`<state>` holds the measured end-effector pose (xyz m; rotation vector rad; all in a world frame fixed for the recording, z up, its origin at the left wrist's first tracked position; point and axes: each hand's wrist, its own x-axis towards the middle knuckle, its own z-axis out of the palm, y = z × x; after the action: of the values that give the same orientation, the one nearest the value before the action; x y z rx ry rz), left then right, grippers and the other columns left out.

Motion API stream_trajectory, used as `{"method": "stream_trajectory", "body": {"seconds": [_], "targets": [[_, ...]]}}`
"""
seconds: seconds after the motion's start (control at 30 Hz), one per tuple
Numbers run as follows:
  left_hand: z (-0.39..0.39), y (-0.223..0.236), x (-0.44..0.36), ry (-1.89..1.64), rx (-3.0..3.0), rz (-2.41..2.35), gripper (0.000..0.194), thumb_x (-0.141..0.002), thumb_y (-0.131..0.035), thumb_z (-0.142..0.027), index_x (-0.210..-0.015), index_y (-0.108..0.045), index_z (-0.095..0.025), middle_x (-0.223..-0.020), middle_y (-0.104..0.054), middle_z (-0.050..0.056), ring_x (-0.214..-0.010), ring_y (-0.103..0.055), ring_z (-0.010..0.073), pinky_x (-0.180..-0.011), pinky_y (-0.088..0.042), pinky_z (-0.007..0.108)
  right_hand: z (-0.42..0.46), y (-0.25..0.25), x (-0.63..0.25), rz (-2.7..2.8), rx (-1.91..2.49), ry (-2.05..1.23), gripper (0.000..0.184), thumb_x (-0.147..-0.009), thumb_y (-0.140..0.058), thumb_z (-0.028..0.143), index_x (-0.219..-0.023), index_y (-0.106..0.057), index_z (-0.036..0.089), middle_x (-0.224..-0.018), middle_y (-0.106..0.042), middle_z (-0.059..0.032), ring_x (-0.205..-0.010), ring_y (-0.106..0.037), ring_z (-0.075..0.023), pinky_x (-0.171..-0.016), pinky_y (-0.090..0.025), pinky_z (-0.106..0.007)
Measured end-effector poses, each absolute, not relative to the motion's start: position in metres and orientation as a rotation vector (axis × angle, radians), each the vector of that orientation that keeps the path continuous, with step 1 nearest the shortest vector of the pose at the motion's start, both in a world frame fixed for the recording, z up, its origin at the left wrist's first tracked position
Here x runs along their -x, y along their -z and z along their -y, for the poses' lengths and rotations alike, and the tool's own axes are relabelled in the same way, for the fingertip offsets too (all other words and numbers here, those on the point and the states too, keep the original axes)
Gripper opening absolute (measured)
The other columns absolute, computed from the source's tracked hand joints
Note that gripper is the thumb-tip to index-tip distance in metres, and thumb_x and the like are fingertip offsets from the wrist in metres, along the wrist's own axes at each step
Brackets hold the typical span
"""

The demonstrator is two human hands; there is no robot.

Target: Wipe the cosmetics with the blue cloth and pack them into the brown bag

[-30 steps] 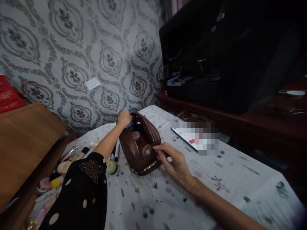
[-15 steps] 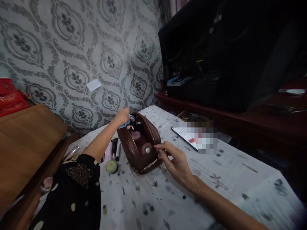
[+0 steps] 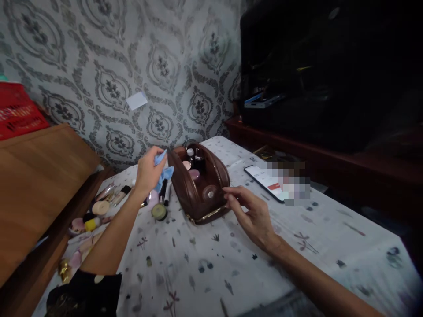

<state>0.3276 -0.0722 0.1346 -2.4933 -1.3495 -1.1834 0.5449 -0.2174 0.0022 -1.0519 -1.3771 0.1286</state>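
One brown bag [image 3: 183,188] lies between left hand [image 3: 147,171], clamped on blue cloth [image 3: 163,175], and right hand [image 3: 254,215], pinching the bag's edge

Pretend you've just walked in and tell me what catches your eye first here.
Probably the brown bag, gaping open near the middle of the picture with small items inside, and the crumpled light-blue item in the left grip just left of it. Next, the bold grey-patterned wallpaper behind, and the lit phone lying right of the bag on the tablecloth.
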Motion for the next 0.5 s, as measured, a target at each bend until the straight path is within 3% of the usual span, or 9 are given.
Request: {"method": "stream_trajectory", "body": {"seconds": [0.23,0.43,0.5], "targets": [[0.097,-0.064,-0.233,1.275,2.456,1.759,0.024,-0.089,-0.051,-0.042,-0.085,-0.058,-0.019,-0.074,-0.059,-0.002,-0.068,-0.054,0.0151,-0.069,-0.044,0.025,0.237,-0.010,-0.522,1.626,0.994,-0.168,0.015,-0.094,-0.054,0.019,-0.103,-0.065,0.020,-0.070,-0.063,-0.0007,-0.057,-0.057,-0.0125,-0.056,-0.048,-0.025],[0.116,-0.008,-0.209,1.227,2.558,1.876,0.032,-0.092,-0.047,-0.042,-0.106,-0.064,-0.018,-0.104,-0.071,0.008,-0.097,-0.065,0.0243,-0.090,-0.048,0.035,0.223,0.004,-0.471,1.907,0.954,-0.480,0.025,-0.091,-0.049,0.014,-0.110,-0.064,0.019,-0.092,-0.069,-0.0060,-0.068,-0.065,-0.0139,-0.063,-0.054,-0.025],[0.121,0.006,-0.208,1.207,2.620,1.870,0.036,-0.093,-0.046,-0.041,-0.114,-0.064,-0.018,-0.117,-0.071,0.011,-0.110,-0.064,0.0273,-0.098,-0.046,0.040,0.216,0.008,-0.449,1.966,1.042,-0.522,0.033,-0.088,-0.049,0.011,-0.118,-0.062,0.018,-0.098,-0.066,-0.0081,-0.078,-0.066,-0.0169,-0.073,-0.057,-0.030]]}}
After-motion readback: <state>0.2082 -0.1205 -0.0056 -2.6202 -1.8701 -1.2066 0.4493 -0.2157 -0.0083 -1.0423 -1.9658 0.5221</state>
